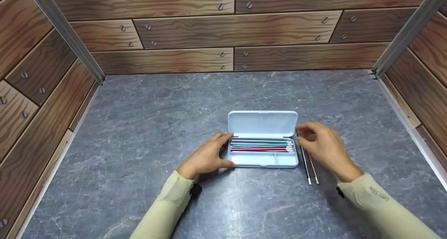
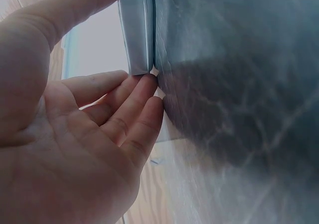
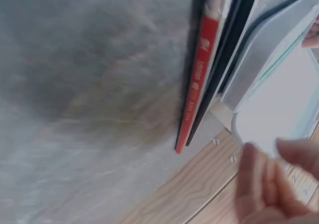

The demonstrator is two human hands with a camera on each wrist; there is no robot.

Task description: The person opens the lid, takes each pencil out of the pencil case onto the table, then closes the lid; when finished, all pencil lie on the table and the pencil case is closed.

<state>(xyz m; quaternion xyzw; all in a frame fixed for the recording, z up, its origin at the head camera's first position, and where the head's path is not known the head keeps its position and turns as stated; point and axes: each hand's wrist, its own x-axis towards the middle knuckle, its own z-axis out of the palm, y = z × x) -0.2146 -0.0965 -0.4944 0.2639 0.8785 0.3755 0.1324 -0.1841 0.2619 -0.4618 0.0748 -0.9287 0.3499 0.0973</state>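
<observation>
Grey tabletop [image 1: 139, 127] | pale case [image 1: 253, 159], lid [image 1: 262, 123] raised | pencils [image 1: 260, 145] inside, at rear

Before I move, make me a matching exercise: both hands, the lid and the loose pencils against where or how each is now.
1. Left hand
2. Right hand
3. Lid
4. Loose pencils

A. Swung up, open
B. Lying on the tabletop
C. Holding the case at its left end
D. Hovering near the case's right end

Pairs: 1-C, 2-D, 3-A, 4-B
</observation>
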